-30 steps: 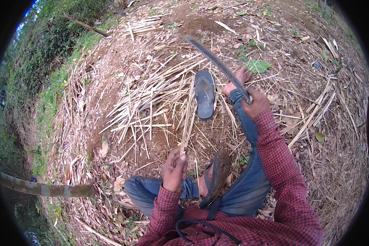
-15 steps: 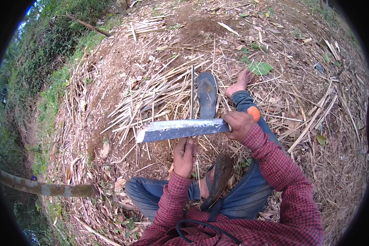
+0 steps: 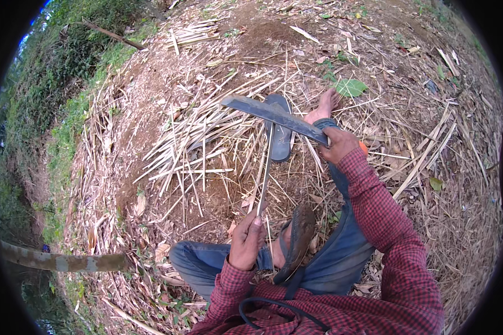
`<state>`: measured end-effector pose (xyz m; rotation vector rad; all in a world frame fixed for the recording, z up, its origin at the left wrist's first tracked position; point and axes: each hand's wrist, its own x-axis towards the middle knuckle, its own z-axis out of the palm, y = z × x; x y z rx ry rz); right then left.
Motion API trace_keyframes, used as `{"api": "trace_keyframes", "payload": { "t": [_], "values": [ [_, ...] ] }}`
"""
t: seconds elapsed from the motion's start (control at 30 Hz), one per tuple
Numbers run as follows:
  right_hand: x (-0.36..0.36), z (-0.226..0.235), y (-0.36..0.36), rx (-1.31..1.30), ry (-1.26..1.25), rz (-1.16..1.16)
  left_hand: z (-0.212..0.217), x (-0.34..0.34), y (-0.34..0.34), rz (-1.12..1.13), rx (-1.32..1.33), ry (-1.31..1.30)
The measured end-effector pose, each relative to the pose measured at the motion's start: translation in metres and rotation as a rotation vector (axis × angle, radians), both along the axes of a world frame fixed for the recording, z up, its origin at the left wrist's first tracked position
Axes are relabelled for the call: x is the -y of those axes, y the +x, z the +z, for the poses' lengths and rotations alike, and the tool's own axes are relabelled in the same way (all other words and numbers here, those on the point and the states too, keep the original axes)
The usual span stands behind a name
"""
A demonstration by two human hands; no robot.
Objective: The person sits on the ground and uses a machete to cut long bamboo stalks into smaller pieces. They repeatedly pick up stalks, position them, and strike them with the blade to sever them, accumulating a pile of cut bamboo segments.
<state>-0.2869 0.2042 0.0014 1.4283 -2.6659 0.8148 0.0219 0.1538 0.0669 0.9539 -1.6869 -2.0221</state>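
My right hand [image 3: 340, 144] is closed round the handle of a machete [image 3: 275, 116], whose orange handle end shows beside the wrist. Its long dark blade points left and crosses over a thin split strip [image 3: 266, 177]. Pinched in my left hand [image 3: 247, 240] is the near end of that strip, which runs away from me to the blade. A grey flip-flop sole [image 3: 283, 146] lies on the ground under the blade and the strip's far end. Left of it spreads a heap of pale split strips [image 3: 193, 146].
My bent legs in jeans [image 3: 332, 259] frame the near ground, with a sandal [image 3: 297, 243] on one foot and the other foot [image 3: 325, 105] bare. A round pole [image 3: 67, 260] juts in from the left. More strips [image 3: 194, 34] lie farther off, and dry litter covers the slope.
The machete has moved away from me and tilted, its tip now farther off. My left hand has drawn a little nearer to me with the strip, which now shows below the blade.
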Motion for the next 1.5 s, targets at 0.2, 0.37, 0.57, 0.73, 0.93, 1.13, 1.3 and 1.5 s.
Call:
{"api": "trace_keyframes", "payload": {
  "t": [0.2, 0.37, 0.57, 0.73, 0.93, 1.13, 1.3, 1.5],
  "values": [
    [-0.006, 0.012, 0.015, 0.046, -0.070, 0.085, -0.001, 0.013, -0.003, 0.066, -0.115, 0.247],
    [-0.004, 0.016, 0.048, -0.106, -0.257, 0.499, 0.000, 0.034, -0.020, 0.115, -0.274, 0.378],
    [0.002, 0.004, 0.042, -0.062, -0.214, 0.420, 0.009, 0.020, -0.019, 0.093, -0.227, 0.279],
    [-0.007, 0.015, 0.031, -0.090, -0.184, 0.350, 0.008, 0.011, -0.015, 0.072, -0.154, 0.156],
    [0.002, 0.009, 0.042, -0.094, -0.132, 0.446, 0.016, 0.012, -0.017, 0.119, -0.119, 0.093],
    [0.001, 0.020, -0.011, 0.125, 0.137, -0.023, 0.015, -0.023, 0.021, -0.011, -0.113, 0.104],
    [-0.004, 0.036, 0.006, 0.349, -0.018, -0.078, -0.007, -0.009, 0.008, 0.201, -0.277, 0.119],
    [0.002, 0.049, 0.100, 0.780, -0.340, 0.296, -0.026, 0.033, -0.049, 0.418, -0.675, 0.278]
  ]
}}
